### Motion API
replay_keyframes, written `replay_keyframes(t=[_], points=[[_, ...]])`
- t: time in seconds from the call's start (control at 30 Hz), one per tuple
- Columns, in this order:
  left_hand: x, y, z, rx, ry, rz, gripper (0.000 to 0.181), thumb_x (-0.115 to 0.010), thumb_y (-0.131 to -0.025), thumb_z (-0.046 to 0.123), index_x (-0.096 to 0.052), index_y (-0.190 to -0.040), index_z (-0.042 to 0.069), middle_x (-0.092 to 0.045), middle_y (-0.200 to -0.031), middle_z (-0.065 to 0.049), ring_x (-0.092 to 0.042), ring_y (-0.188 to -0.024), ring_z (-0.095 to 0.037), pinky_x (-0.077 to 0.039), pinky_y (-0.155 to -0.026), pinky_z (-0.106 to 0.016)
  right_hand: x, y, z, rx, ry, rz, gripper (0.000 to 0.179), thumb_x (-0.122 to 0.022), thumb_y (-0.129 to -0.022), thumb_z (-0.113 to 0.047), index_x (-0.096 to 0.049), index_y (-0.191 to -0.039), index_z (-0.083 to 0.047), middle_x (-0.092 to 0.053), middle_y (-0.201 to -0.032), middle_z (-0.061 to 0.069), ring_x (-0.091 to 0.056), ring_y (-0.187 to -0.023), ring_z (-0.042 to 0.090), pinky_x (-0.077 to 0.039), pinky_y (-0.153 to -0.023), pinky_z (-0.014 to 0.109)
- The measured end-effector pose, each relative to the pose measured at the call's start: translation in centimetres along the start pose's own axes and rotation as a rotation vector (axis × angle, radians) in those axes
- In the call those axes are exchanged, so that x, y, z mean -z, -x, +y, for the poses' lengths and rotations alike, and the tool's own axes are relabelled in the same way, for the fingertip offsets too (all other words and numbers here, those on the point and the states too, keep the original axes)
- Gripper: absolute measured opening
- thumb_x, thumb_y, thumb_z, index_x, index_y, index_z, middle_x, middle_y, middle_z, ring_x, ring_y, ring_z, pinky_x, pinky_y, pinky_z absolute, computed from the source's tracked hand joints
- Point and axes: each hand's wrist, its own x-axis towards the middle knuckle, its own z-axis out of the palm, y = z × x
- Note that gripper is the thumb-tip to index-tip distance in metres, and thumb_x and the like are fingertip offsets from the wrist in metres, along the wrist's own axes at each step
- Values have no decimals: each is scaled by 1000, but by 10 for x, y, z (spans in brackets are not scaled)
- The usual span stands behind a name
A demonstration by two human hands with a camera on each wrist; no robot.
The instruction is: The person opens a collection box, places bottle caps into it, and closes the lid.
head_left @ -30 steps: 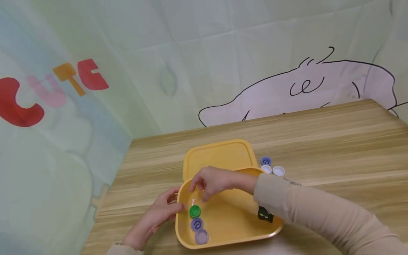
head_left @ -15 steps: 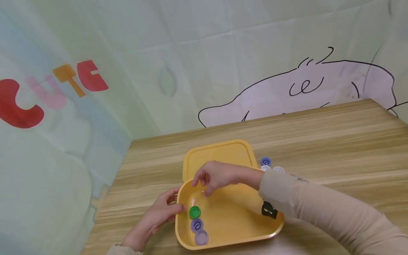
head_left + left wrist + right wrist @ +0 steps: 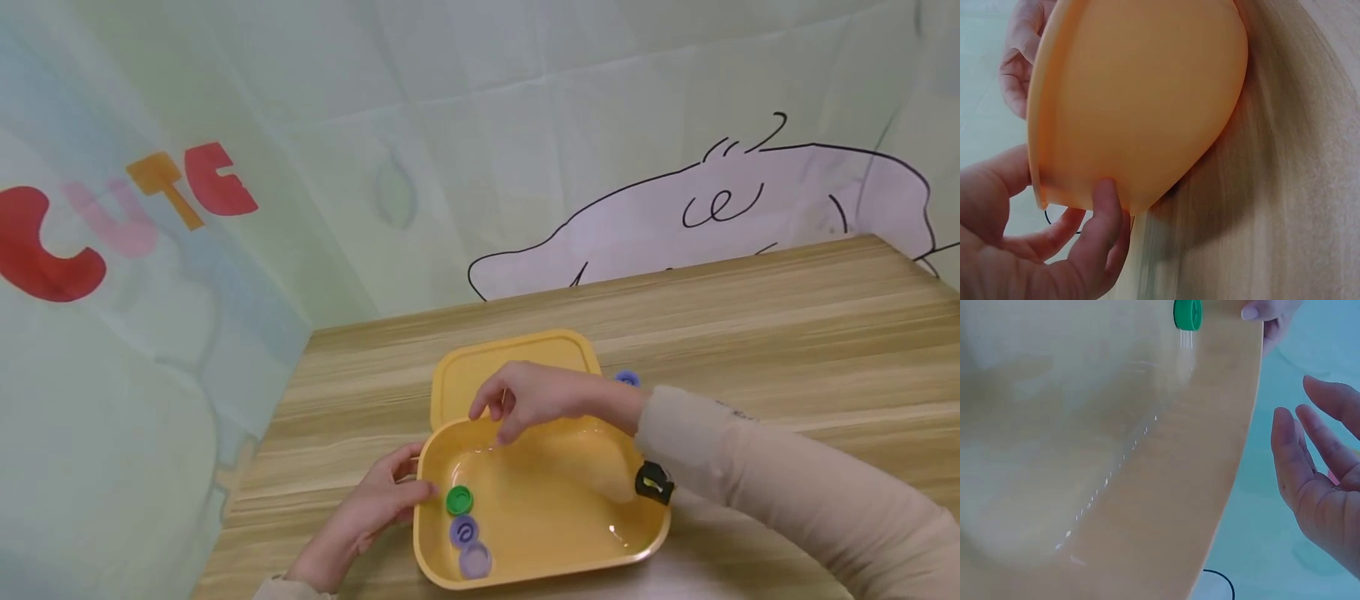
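Note:
A yellow plastic box [image 3: 555,533] stands on the table with a row of bottle caps along its left end: a green cap [image 3: 459,500], a purple cap [image 3: 464,531] with a swirl and a pale lilac cap [image 3: 476,560]. My left hand [image 3: 386,500] grips the box's left wall, thumb over the rim and fingers outside, as the left wrist view also shows. Over the far rim hovers my right hand [image 3: 536,396], fingers loosely bent and nothing between them. In the right wrist view, the right hand [image 3: 1322,469] is apart from the box wall.
Behind the box lies its yellow lid [image 3: 465,383]. Another purple cap [image 3: 627,379] sits on the table right of the lid, partly hidden by my right arm. A printed cloth [image 3: 420,167] hangs behind the wooden table [image 3: 810,333].
My right hand has risen from inside the box's left end and moved back and right over the far rim. Its sleeve now hides two white caps. The left hand stays put.

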Motion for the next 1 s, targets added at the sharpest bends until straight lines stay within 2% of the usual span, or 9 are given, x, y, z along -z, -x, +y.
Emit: replay_keyframes(t=[0.47, 0.7, 1.0], points=[[0, -1, -1, 4, 15, 0, 66, -59, -79, 2, -30, -137, -9, -50, -119, -23, -62, -89, -23, -56, -76, -40, 14, 13, 2, -3, 15, 35, 36, -72, -74, 1, -64, -109, 2, -57, -85, 12, -52, -73, 12, -48, -63, 20], [-1, -1, -2, -1, 22, -2, 65, -59, -79, 2, -31, -136, -9, -51, -117, -22, -62, -88, -22, -56, -75, -40, 19, 20, 3, -49, 34, 50, 36, -72, -75, -1, -64, -110, 1, -57, -87, 12, -51, -75, 14, -47, -64, 21], [0, -1, -2, 8, 9, 5, 65, -59, -78, 2, -33, -136, -8, -52, -115, -19, -62, -86, -21, -57, -73, -39, 27, 29, 11, -70, 60, 74, 34, -72, -76, -4, -66, -109, -5, -57, -88, 10, -53, -78, 16, -49, -67, 23]])
